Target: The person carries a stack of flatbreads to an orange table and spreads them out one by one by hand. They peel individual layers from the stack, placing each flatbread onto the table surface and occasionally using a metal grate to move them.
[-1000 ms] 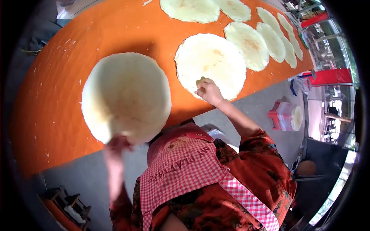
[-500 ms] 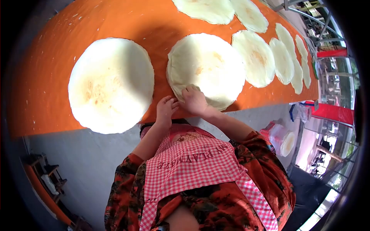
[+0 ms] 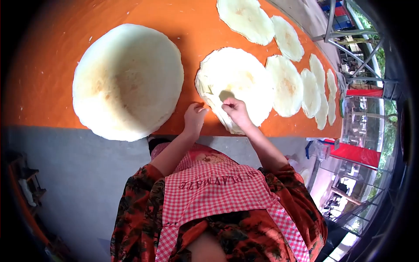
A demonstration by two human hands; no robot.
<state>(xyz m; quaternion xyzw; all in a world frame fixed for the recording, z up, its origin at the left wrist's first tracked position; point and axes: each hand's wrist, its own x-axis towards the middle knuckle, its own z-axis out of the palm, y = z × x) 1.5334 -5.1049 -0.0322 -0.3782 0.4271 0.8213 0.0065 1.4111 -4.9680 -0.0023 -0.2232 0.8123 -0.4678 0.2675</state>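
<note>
A stack of thin round flatbreads (image 3: 244,70) lies near the table's front edge, its left rim layered and uneven. My right hand (image 3: 237,112) is over the front part of this stack, fingertips pinched together; what they hold, if anything, is too small to make out. A small shadow falls on the bread just beyond them. Beside the stack's left rim is my left hand (image 3: 195,118), fingers loosely bent and apart, with nothing visible in it. To the left sits a larger pile of browned flatbreads (image 3: 126,83), slightly overhanging the front edge.
Several single flatbreads (image 3: 284,85) are spread over the right and far parts of the orange-covered table (image 3: 190,48). Grey floor (image 3: 87,174) shows below the front edge. Metal framing (image 3: 349,32) and a red panel (image 3: 355,153) stand off to the right.
My right hand has come away from the stack's left front rim, moving right and upward. My left hand has shifted slightly right. The camera view has turned a little.
</note>
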